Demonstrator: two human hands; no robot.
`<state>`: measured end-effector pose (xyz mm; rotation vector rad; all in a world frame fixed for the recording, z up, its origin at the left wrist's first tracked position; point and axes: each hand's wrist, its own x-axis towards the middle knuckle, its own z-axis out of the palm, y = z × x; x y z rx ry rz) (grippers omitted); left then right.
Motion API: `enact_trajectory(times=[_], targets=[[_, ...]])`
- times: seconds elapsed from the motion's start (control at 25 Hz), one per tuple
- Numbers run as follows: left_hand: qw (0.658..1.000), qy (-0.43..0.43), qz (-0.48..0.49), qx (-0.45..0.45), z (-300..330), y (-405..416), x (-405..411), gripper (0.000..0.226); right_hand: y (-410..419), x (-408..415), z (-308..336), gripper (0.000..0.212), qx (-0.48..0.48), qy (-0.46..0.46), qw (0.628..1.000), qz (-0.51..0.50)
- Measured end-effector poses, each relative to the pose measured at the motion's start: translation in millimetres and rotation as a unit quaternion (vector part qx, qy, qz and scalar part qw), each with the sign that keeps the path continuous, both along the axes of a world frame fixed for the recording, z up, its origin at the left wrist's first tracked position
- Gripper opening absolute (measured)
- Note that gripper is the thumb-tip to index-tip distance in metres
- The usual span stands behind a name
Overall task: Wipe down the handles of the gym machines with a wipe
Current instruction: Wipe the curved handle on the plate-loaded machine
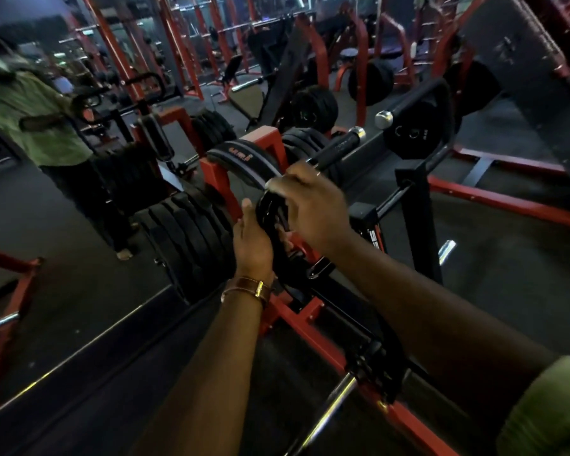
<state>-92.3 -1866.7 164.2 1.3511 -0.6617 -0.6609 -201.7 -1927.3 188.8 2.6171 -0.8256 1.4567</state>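
A glossy black curved handle [270, 209] sits in front of me above the red machine frame [297, 311]. My left hand [252, 240] cups it from the left, thumb up, with its fingers wrapped behind. From above, my right hand [310, 205] curls its fingers over the top of the handle. I cannot tell whether a wipe lies under either hand. A straight black grip with a chrome end [339, 144] sticks out just past my right hand.
Black weight plates [191, 232] stand stacked on the rack left of my hands. A lifting belt [241, 156] hangs over the red frame behind them. A person in a green shirt [23, 120] shows at the far left. Red racks and plate-loaded machines fill the background.
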Motion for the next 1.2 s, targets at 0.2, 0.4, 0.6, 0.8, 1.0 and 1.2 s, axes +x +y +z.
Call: enact_trajectory(times=[0.2,0.4,0.6,0.8,1.0,1.2], targets=[[0.96,-0.199,-0.138,0.141,61,-26,14,0.048,-38,-17,8,0.019,0.173,-0.154,0.968,-0.094],[0.878,-0.399,-0.143,0.223,78,-48,7,0.047,-25,-3,-21,0.017,0.135,-0.195,0.971,0.022],[0.879,-0.446,-0.071,0.156,65,-37,2,0.055,-67,-22,1,0.021,0.184,-0.241,0.939,-0.161],[0.846,-0.522,-0.009,0.113,60,-36,3,0.047,-19,6,-23,0.015,0.077,-0.136,0.988,-0.02],[0.789,-0.596,-0.055,0.14,61,-40,5,0.044,-88,-36,13,0.018,0.163,-0.186,0.954,-0.167],[0.758,-0.603,-0.173,0.179,69,-52,20,0.032,-31,-2,3,0.014,0.073,-0.067,0.995,-0.034]])
